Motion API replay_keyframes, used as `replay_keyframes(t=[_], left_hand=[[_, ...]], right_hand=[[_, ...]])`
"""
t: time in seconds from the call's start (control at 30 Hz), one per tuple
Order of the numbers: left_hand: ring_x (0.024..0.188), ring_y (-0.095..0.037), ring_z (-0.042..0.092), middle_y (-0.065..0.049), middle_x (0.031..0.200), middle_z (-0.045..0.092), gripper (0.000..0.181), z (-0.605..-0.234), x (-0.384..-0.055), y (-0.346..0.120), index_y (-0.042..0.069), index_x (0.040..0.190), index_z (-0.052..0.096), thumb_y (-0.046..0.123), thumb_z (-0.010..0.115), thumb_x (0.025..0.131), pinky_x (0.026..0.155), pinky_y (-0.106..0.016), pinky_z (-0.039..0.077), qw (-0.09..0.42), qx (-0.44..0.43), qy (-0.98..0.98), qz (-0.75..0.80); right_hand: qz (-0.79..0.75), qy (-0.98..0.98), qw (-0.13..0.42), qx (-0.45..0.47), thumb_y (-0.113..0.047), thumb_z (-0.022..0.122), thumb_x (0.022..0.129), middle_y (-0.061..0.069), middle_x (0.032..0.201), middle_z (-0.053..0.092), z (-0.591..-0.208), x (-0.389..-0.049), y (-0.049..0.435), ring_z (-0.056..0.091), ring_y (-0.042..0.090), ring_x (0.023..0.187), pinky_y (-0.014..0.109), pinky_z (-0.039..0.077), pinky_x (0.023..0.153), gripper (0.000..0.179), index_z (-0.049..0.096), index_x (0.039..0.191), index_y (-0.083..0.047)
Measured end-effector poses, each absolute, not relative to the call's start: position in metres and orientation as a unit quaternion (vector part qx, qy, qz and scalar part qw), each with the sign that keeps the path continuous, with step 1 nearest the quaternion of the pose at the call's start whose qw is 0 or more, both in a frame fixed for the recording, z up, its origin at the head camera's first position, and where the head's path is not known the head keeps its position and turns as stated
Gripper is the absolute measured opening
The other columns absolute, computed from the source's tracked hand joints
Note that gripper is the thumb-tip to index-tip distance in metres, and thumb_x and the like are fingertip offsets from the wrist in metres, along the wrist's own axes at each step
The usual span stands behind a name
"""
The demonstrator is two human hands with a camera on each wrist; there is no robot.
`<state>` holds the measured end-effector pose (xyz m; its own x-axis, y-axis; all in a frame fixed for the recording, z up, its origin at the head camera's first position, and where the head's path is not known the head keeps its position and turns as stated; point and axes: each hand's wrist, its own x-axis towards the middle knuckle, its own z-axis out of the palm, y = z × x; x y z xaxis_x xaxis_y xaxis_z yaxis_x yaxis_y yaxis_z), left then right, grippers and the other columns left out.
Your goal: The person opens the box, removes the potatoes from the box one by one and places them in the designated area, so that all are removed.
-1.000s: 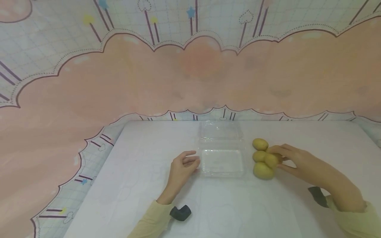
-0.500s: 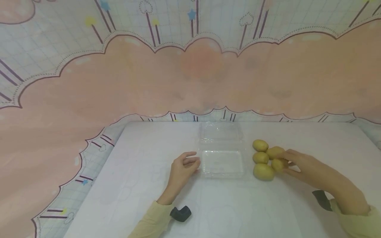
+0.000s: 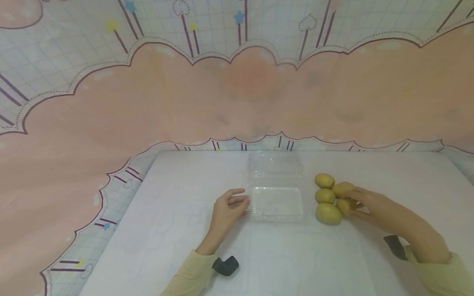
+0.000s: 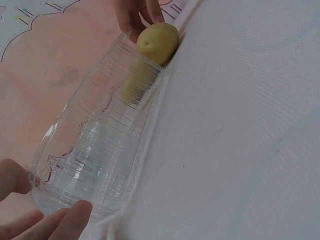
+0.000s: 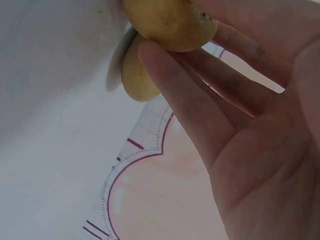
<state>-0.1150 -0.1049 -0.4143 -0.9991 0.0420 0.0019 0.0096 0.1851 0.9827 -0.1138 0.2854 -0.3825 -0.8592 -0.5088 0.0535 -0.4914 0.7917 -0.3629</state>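
Several yellow-brown potatoes lie in a close group on the right of the table, among them the front one (image 3: 328, 213) and the back one (image 3: 324, 181). My right hand (image 3: 381, 209) holds a small potato (image 3: 344, 206) at the group's right side, its fingers and thumb around it. In the right wrist view, a fingertip (image 5: 152, 55) touches a potato (image 5: 170, 22); another potato (image 5: 137, 75) is behind. Left of the group, a clear plastic clamshell container (image 3: 277, 201) stands open, its lid (image 3: 274, 163) laid back. My left hand (image 3: 229, 207) holds the container's left end between fingers and thumb.
A white cloth (image 3: 148, 230) covers the table. Behind it hangs a pink and white patterned curtain (image 3: 185, 98). A dark piece (image 3: 226, 266) sits at the left sleeve, and another dark piece (image 3: 395, 246) at the right sleeve.
My right hand has moved slightly right and toward me, drawing the small potato off the front of the others to the group's right side. My left hand and the container have stayed in place.
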Motion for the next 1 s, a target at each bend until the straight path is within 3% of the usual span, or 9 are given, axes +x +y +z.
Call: replay_keyframes(t=[0.17, 0.53, 0.63, 0.8, 1.0], left_hand=[[0.099, -0.032, 0.072, -0.023, 0.114, 0.071, 0.04, -0.4144, -0.1153, -0.1043, -0.004, 0.128, 0.059, 0.01, 0.07, 0.091, 0.075, -0.028, 0.064, 0.016, 0.012, 0.772, 0.635], [0.1, -0.032, 0.072, -0.023, 0.114, 0.071, 0.041, -0.4154, -0.116, -0.1045, -0.004, 0.128, 0.059, 0.01, 0.07, 0.091, 0.075, -0.026, 0.064, 0.019, 0.012, 0.775, 0.632], [0.1, -0.033, 0.072, -0.024, 0.113, 0.07, 0.041, -0.4155, -0.1158, -0.105, -0.005, 0.128, 0.059, 0.01, 0.07, 0.091, 0.075, -0.028, 0.064, 0.014, 0.019, 0.775, 0.632], [0.1, -0.033, 0.072, -0.024, 0.113, 0.07, 0.041, -0.4161, -0.115, -0.1058, -0.005, 0.128, 0.058, 0.011, 0.069, 0.093, 0.075, -0.026, 0.064, 0.009, 0.027, 0.781, 0.624], [0.1, -0.032, 0.072, -0.023, 0.112, 0.071, 0.041, -0.4169, -0.1148, -0.1051, -0.005, 0.129, 0.058, 0.012, 0.069, 0.093, 0.074, -0.025, 0.063, 0.011, 0.03, 0.783, 0.622]], right_hand=[[-0.179, 0.942, -0.003, -0.283, -0.01, 0.077, 0.084, 0.002, 0.11, 0.069, -0.3842, -0.115, 0.2858, 0.07, 0.019, 0.092, 0.038, 0.062, 0.08, 0.04, 0.061, 0.12, -0.004], [-0.14, 0.948, -0.041, -0.282, -0.019, 0.08, 0.083, -0.015, 0.095, 0.058, -0.3853, -0.1143, 0.2861, 0.055, 0.005, 0.086, 0.035, 0.059, 0.077, 0.036, 0.065, 0.114, -0.012], [-0.141, 0.95, -0.031, -0.276, -0.021, 0.079, 0.084, -0.01, 0.099, 0.061, -0.3844, -0.1136, 0.2854, 0.06, 0.011, 0.091, 0.041, 0.059, 0.083, 0.035, 0.066, 0.116, -0.011], [-0.165, 0.953, 0.02, -0.253, -0.024, 0.076, 0.088, 0.008, 0.121, 0.066, -0.3824, -0.1132, 0.2838, 0.063, 0.033, 0.112, 0.057, 0.054, 0.095, 0.042, 0.064, 0.125, -0.007], [-0.167, 0.953, 0.016, -0.253, -0.025, 0.076, 0.087, 0.009, 0.122, 0.067, -0.3822, -0.1119, 0.2843, 0.063, 0.036, 0.114, 0.058, 0.053, 0.096, 0.045, 0.063, 0.126, -0.007]])
